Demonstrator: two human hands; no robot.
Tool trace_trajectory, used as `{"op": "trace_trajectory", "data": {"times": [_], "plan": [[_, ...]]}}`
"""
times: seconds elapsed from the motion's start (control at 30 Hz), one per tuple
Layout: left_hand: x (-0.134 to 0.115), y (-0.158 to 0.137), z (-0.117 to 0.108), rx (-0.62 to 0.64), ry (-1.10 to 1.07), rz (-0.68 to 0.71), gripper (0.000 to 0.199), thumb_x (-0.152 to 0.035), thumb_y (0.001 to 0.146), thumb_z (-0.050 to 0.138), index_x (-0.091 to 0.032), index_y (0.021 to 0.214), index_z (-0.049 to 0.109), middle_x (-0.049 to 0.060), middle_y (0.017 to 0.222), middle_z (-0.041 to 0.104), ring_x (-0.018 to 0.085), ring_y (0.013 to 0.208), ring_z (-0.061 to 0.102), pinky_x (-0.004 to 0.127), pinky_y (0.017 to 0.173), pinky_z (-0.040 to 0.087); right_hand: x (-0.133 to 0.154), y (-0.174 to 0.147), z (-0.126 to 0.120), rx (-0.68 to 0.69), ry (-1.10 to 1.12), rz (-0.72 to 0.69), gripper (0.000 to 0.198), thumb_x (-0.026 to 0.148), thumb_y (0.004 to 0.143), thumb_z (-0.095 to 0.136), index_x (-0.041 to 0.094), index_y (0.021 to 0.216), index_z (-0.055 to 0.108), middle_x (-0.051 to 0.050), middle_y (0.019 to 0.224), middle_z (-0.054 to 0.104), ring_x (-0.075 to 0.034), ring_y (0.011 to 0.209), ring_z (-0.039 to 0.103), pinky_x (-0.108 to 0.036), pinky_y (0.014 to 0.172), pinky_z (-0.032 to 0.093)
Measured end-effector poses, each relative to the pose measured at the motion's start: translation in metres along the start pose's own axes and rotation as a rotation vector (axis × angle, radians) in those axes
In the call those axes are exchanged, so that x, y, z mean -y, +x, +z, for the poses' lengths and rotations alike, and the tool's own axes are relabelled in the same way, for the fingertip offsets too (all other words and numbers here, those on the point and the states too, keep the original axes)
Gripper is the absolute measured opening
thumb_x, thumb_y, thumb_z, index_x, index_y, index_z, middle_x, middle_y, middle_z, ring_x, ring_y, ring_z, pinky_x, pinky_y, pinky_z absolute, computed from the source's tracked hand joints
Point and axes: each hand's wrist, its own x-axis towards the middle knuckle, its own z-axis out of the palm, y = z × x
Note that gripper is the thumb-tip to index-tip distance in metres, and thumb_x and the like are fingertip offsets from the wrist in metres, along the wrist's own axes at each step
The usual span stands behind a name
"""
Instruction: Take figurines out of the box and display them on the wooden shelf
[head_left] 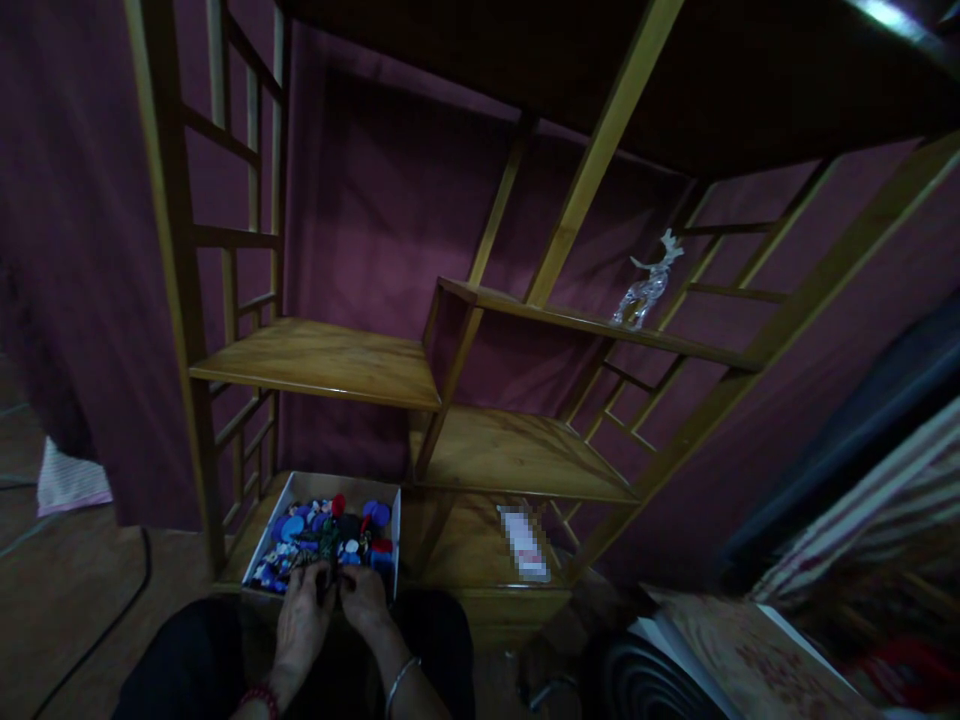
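At the near edge of the box [352, 490] of bright bits [294, 528], left hand [304, 603] and right hand [366, 598] curl fingers close, on what I can't tell. Handling seems underway; next needs gentle pinches.

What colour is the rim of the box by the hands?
White, dimly lit; the box shows best in the head view.

Dim scene; white glare [892, 18] at top right. Underside of top board [750, 110] nearly black. Soft shadows on purple backdrop [405, 220]. Outer posts [171, 250] lean, wide-angle. Pixelated patch [525, 543] low down.
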Motion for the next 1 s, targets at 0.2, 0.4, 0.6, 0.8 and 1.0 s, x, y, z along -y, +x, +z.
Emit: {"op": "trace_trajectory", "data": {"times": [0.2, 0.4, 0.6, 0.8, 1.0], "plan": [[-0.012, -0.002, -0.013, 0.109, 0.018, -0.055, 0.025, -0.025, 0.078, 0.042, -0.017, 0.100, 0.053, 0.009, 0.099, 0.052, 0.019, 0.087, 0.058, 0.033, 0.074, 0.048, -0.006, 0.000, 0.003, 0.021, 0.125, -0.076, 0.035, 0.011, 0.072, 0.042, 0.025, 0.092, 0.067, 0.000, 0.093, 0.069, -0.016, 0.088, 0.062, -0.023, 0.077, 0.045], [-0.014, -0.001, -0.022, 0.173, -0.018, -0.064, 0.032, -0.010, 0.077, 0.039, -0.017, 0.106, 0.051, 0.008, 0.105, 0.051, 0.017, 0.093, 0.056, 0.031, 0.084, 0.045, -0.010, 0.007, 0.008, 0.042, 0.218, 0.027, 0.030, 0.019, 0.072, 0.049, 0.027, 0.096, 0.065, 0.002, 0.095, 0.067, -0.016, 0.091, 0.060, -0.027, 0.083, 0.044], [-0.011, -0.002, -0.023, 0.216, -0.058, -0.067, 0.041, -0.003, 0.073, 0.037, -0.015, 0.110, 0.049, 0.008, 0.107, 0.050, 0.016, 0.097, 0.053, 0.030, 0.088, 0.042, -0.005, 0.007, 0.005, 0.068, 0.268, 0.100, 0.029, 0.034, 0.080, 0.042, 0.023, 0.092, 0.065, 0.000, 0.091, 0.067, -0.015, 0.084, 0.061, -0.027, 0.077, 0.044], [-0.010, -0.002, -0.022, 0.224, -0.055, -0.056, 0.046, 0.002, 0.069, 0.037, -0.015, 0.110, 0.050, 0.007, 0.107, 0.051, 0.016, 0.100, 0.052, 0.031, 0.091, 0.040, -0.005, 0.005, 0.003, 0.078, 0.238, 0.017, 0.034, 0.044, 0.077, 0.047, 0.022, 0.097, 0.064, -0.003, 0.092, 0.067, -0.017, 0.084, 0.061, -0.027, 0.074, 0.044], [-0.010, -0.002, -0.021, 0.233, -0.015, -0.093, 0.047, 0.000, 0.069, 0.039, -0.015, 0.113, 0.049, 0.009, 0.107, 0.051, 0.017, 0.095, 0.054, 0.032, 0.088, 0.042, -0.006, 0.005, 0.005, 0.069, 0.197, 0.029, 0.035, 0.045, 0.077, 0.047, 0.022, 0.100, 0.063, -0.003, 0.091, 0.067, -0.018, 0.086, 0.061, -0.027, 0.075, 0.044]]}}
